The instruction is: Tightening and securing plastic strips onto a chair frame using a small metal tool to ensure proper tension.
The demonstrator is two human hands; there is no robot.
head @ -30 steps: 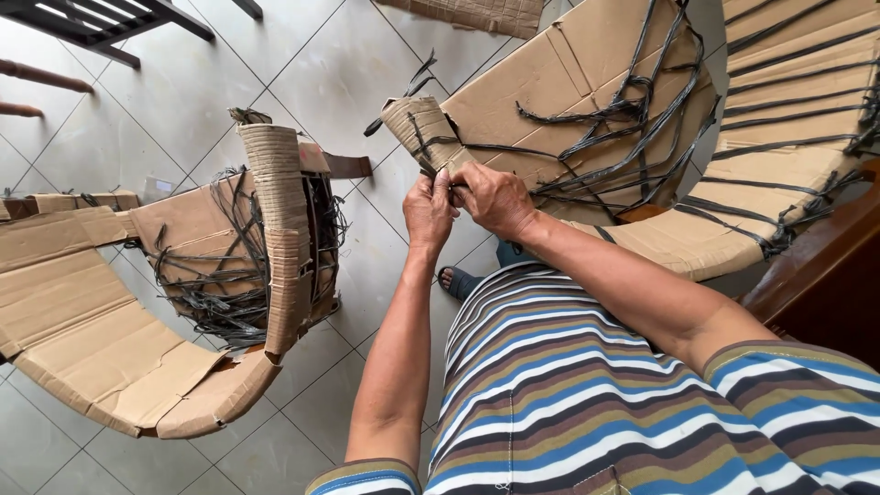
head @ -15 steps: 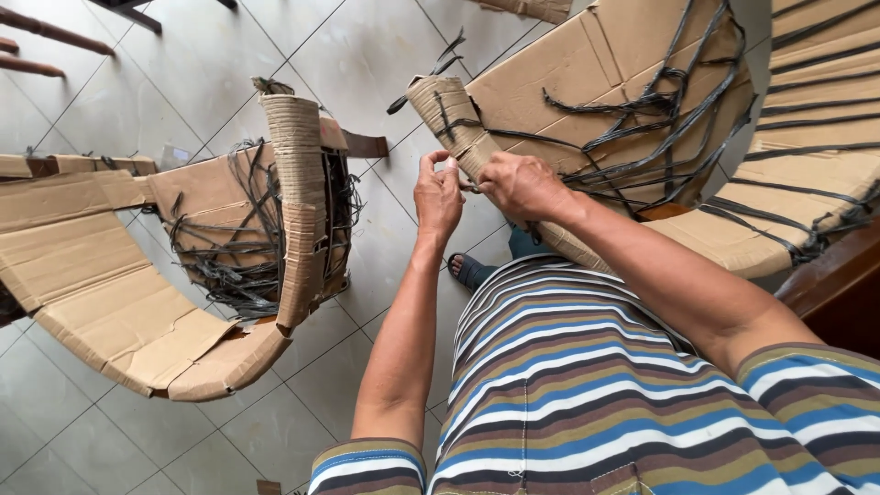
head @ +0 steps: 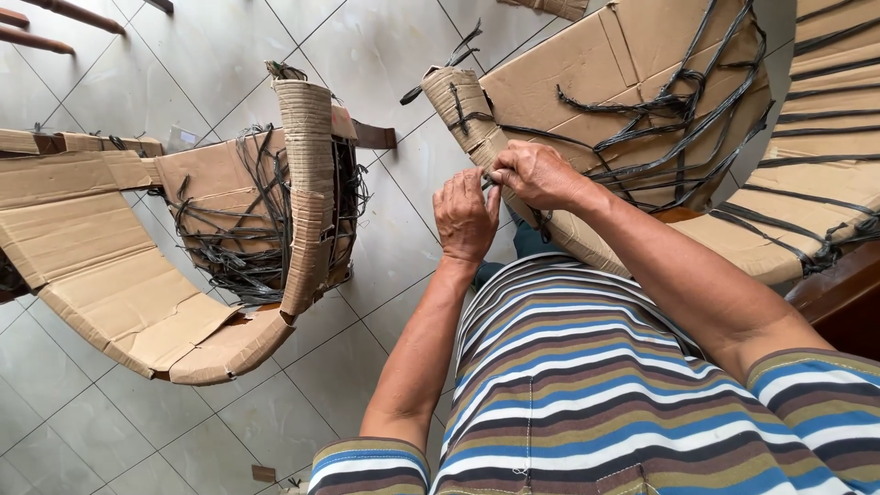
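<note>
A: Strap (head: 500, 174) sits at the rolled cardboard (head: 463, 105) edge of the wrapped piece ahead, above the tile floor (head: 385, 55). My right hand (head: 536, 174) pinches it between thumb and fingers.

B: And the left?

A: My left hand (head: 466, 215) touches the right, fingers curled together just below the same strap. I judge it best to keep the pull tight and flat against the edge, so the strap doesn't slip off.

Both hands (head: 500, 197) pinch black strapping (head: 660, 119) on cardboard-wrapped frame (head: 587, 82).
</note>
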